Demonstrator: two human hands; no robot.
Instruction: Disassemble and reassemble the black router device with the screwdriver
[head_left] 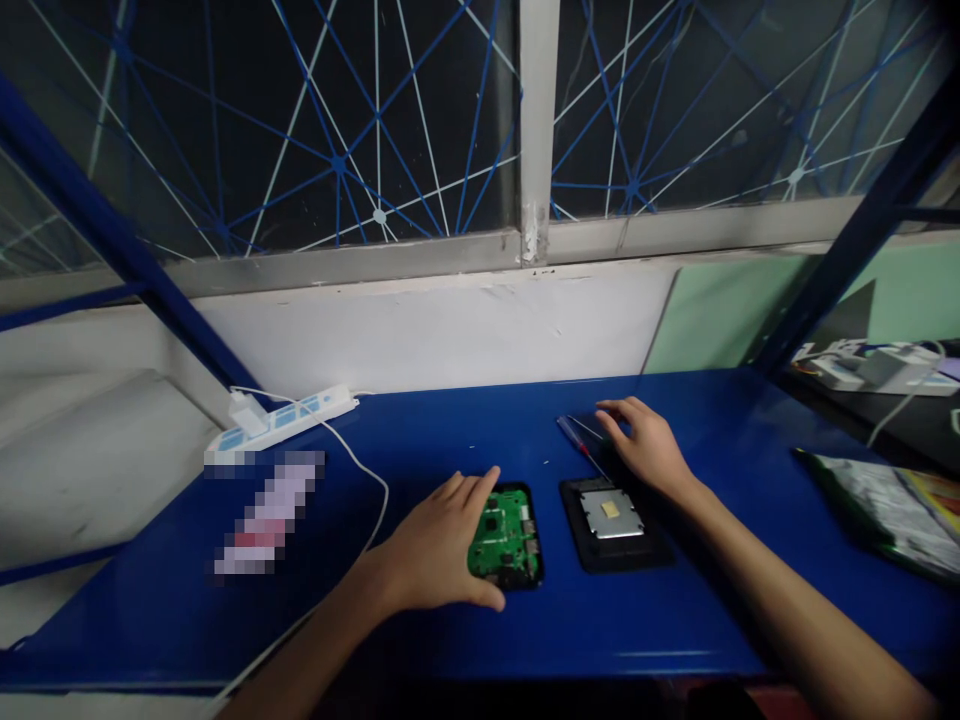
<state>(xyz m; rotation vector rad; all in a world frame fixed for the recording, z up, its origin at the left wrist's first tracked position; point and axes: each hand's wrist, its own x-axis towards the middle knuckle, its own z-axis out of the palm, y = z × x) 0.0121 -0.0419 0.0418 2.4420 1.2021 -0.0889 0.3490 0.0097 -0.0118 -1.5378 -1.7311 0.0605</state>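
Observation:
My left hand (442, 540) spans the left side of a black plastic case with a green circuit board (506, 535) in it. The thumb lies along the near edge and the fingers along the far edge, and the palm hides the left part. Right of it lies a black cover (574, 520), flat on the table, carrying a silver metal plate (613, 522) with a small yellowish pad (610, 509). My right hand (641, 440) is behind the cover, fingers apart and holding nothing visible. Just left of those fingers lies a screwdriver (571, 434) with a clear bluish handle, beside a thin tool.
The blue table (420, 640) has a white power strip (289, 420) at back left, its white cable (379, 480) curving towards the front. A blurred-out pinkish item (270, 515) lies at left. At the right edge sits a shiny packet (877, 505). Blue frame posts stand on both sides.

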